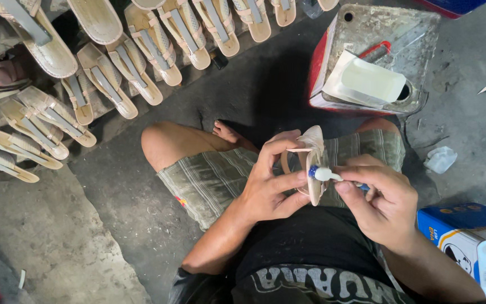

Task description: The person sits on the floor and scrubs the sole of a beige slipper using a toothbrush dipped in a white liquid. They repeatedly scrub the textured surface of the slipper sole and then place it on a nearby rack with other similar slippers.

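2 hands work over the lap: left hand grips a beige sandal edge-up, exposing its rim to the glue-coated brush pinched in the right hand.

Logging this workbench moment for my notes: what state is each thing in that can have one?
Sandal sole: on edge, gripped in left hand.
Brush: in right hand, glue-coated tip on the sole.
Tin can: top cut open, white tub in the hole.
Finished sandals: lying in rows, straps up.
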